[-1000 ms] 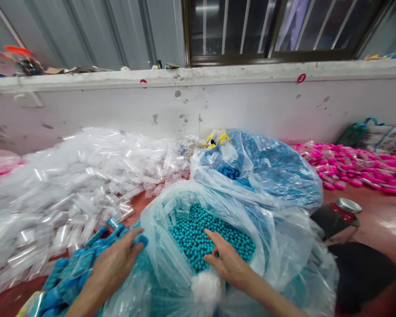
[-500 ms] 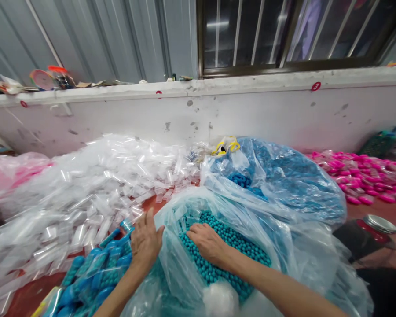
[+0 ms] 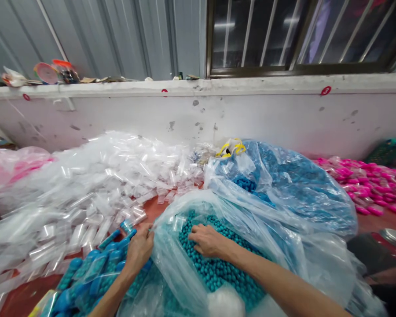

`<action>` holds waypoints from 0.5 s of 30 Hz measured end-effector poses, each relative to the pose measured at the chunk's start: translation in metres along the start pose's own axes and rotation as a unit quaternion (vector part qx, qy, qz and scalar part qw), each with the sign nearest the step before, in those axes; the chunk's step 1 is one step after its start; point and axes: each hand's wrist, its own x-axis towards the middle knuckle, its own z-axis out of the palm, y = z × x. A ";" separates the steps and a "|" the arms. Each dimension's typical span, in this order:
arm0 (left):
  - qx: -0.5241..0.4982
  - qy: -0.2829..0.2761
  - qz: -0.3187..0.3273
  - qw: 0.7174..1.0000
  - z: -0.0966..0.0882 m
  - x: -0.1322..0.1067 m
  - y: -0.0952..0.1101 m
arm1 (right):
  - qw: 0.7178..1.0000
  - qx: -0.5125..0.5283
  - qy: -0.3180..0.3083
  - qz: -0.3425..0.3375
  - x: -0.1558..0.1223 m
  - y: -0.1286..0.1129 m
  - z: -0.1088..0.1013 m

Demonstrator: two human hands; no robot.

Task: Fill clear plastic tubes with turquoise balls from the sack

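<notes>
A clear plastic bag (image 3: 166, 253) full of small turquoise beads (image 3: 222, 268) lies open in front of me. My left hand (image 3: 140, 248) is closed on the left edge of its rim. My right hand (image 3: 207, 241) reaches into the bag, palm down, with curled fingers at the surface of the beads. Whatever those fingers hold, if anything, is hidden. A clear plastic tube (image 3: 179, 223) lies on the beads left of my right hand. Left of my left hand are bead-filled clear tubes with blue caps (image 3: 100, 268), in a pile.
A large heap of empty clear tubes (image 3: 95, 185) spreads to the left. Behind the bead bag lies a bag of blue pieces (image 3: 293, 185). Pink filled pieces (image 3: 372, 185) are at the far right. A white wall (image 3: 135, 116) with a ledge runs along the back.
My left hand, spread open before, has closed on the bag's rim. My right hand stays in the beads, its fingers curled more. Fewer tubes show on the beads, and the view has shifted slightly left.
</notes>
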 end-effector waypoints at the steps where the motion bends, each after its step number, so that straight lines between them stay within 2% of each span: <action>1: 0.029 0.006 0.001 1.000 0.000 -0.002 0.001 | 0.999 0.025 0.024 0.009 -0.011 0.003 0.000; 3: 0.102 0.053 0.033 0.993 0.000 -0.009 0.007 | 0.993 0.067 0.084 0.044 -0.028 0.007 0.002; 5: 0.168 0.130 0.113 0.971 0.003 -0.016 0.020 | 0.983 0.071 0.129 0.108 -0.039 0.011 0.009; 6: 0.188 0.153 0.161 0.957 0.006 -0.020 0.029 | 0.978 0.060 0.137 0.146 -0.042 0.014 0.013; 7: 0.199 0.151 0.207 0.946 0.010 -0.023 0.039 | 0.972 0.043 0.137 0.185 -0.045 0.016 0.018; 8: 0.202 0.125 0.245 0.940 0.015 -0.025 0.049 | 0.966 0.024 0.132 0.221 -0.047 0.018 0.022; 10: 0.196 0.027 0.288 0.937 0.029 -0.025 0.069 | 0.954 -0.007 0.115 0.277 -0.050 0.023 0.026; 12: 0.188 -0.069 0.292 0.935 0.046 -0.017 0.087 | 0.941 -0.033 0.102 0.321 -0.052 0.030 0.023; 15: 0.171 -0.136 0.296 0.930 0.071 0.002 0.108 | 0.918 -0.067 0.099 0.379 -0.054 0.044 0.012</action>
